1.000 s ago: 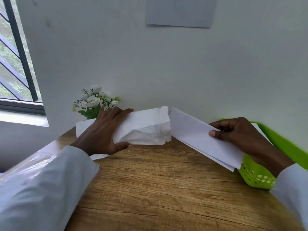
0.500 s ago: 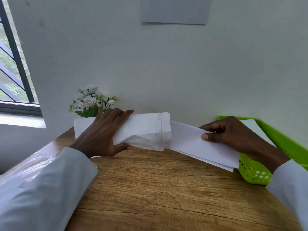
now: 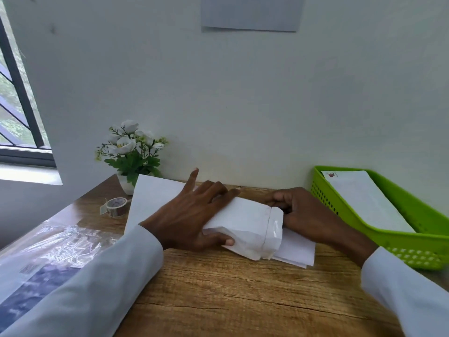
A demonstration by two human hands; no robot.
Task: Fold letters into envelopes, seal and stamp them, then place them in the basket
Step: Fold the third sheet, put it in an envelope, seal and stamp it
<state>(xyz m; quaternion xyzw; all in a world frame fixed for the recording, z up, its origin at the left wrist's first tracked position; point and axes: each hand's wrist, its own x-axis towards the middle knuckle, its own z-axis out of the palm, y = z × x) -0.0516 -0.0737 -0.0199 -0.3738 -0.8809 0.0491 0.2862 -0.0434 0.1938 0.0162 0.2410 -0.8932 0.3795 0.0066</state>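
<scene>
A white envelope (image 3: 245, 227) lies on the wooden table (image 3: 230, 295) with its open flap end to the right. My left hand (image 3: 192, 215) holds it, thumb under the near edge and fingers over the top. A folded white letter (image 3: 297, 251) is mostly inside the envelope; only its right end sticks out. My right hand (image 3: 306, 215) grips that end at the envelope's mouth, fingers curled. A green basket (image 3: 413, 249) at the right holds one stamped envelope (image 3: 364, 200).
A roll of patterned tape (image 3: 115, 205) and a small pot of white flowers (image 3: 131, 154) stand at the back left. A plastic-wrapped pack (image 3: 48, 254) lies at the left edge. More white paper (image 3: 150, 198) lies under my left hand. The wall is close behind.
My right hand has pushed the letter leftward into the envelope, so much less of it shows. Both hands and the envelope have come down onto the table.
</scene>
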